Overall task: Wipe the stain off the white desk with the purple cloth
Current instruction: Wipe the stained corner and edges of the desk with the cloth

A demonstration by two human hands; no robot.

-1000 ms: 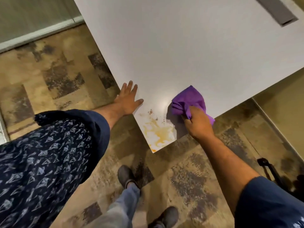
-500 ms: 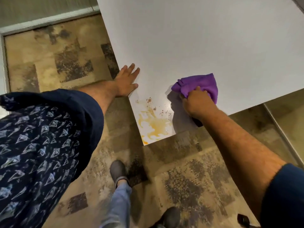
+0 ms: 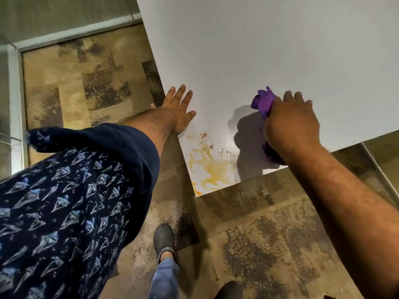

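Observation:
A yellow-orange stain (image 3: 210,167) with brown specks spreads over the near corner of the white desk (image 3: 269,50). My right hand (image 3: 291,124) holds the bunched purple cloth (image 3: 263,101) just to the right of the stain, and most of the cloth is hidden under the hand. The hand throws a dark shadow on the desk between itself and the stain. My left hand (image 3: 180,110) lies flat, fingers spread, on the desk's left edge just above the stain.
Mottled brown carpet tiles (image 3: 97,83) surround the desk corner. My two dark shoes (image 3: 164,240) stand on the floor just below the corner. A pale baseboard (image 3: 75,36) runs along the wall at upper left.
My right hand has shifted a little further from the desk's near edge, and less of the purple cloth shows beyond it. My left hand stays planted on the edge. The stain looks unchanged.

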